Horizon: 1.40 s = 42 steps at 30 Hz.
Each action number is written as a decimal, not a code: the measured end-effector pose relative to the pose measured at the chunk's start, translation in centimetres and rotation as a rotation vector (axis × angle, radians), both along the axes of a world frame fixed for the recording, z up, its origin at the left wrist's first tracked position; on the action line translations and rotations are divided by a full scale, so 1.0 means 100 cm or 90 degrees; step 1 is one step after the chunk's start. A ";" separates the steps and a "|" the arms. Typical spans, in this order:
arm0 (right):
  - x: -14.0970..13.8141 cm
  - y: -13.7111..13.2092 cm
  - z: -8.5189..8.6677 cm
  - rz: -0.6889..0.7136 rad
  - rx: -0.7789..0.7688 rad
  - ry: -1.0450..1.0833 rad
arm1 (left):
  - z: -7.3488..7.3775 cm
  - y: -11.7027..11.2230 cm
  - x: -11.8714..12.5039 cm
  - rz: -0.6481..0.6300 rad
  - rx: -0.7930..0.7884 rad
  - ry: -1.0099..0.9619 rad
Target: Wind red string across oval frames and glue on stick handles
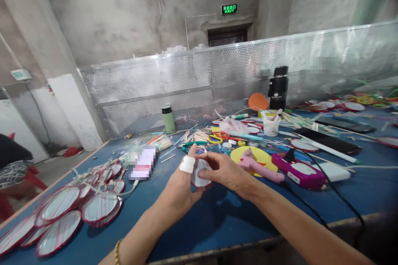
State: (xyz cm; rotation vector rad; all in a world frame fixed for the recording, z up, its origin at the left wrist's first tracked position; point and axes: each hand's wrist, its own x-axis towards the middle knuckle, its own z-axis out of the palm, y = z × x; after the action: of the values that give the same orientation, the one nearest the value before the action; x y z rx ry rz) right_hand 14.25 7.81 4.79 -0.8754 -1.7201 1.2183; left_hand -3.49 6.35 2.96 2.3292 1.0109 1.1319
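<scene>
Both of my hands meet over the blue table [217, 215], holding a small white oval disc with a red rim [200, 176] between them. My left hand [182, 186] supports the disc from the left; its index finger is wrapped in white tape. My right hand [222, 169] pinches the disc's upper edge with its fingers curled round it. A gold bracelet sits on my left wrist.
Several larger red-rimmed oval discs [65, 211] lie at the left. A pink glue gun [259, 167] on a yellow disc, a purple device [300, 172] with a black cable, a phone [143, 163], scissors [219, 136], a green bottle [168, 119] and a perforated metal screen [217, 78] lie beyond.
</scene>
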 end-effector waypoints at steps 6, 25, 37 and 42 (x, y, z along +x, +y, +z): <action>-0.011 -0.002 -0.002 -0.010 -0.018 -0.047 | -0.004 0.001 0.000 -0.036 0.075 0.062; -0.009 -0.002 -0.011 -0.120 0.119 -0.133 | 0.017 0.000 -0.005 -0.101 -0.424 -0.246; -0.009 -0.005 -0.007 -0.009 -0.017 -0.084 | 0.004 0.009 -0.003 -0.071 -0.350 -0.154; -0.009 -0.003 -0.009 -0.001 -0.024 -0.067 | 0.004 0.008 -0.003 -0.027 -0.368 -0.159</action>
State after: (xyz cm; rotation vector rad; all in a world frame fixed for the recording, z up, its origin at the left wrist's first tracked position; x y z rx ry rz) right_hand 13.38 7.47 3.93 -0.9787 -1.7840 1.2256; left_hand -3.75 7.17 3.40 1.7016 1.0226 0.9273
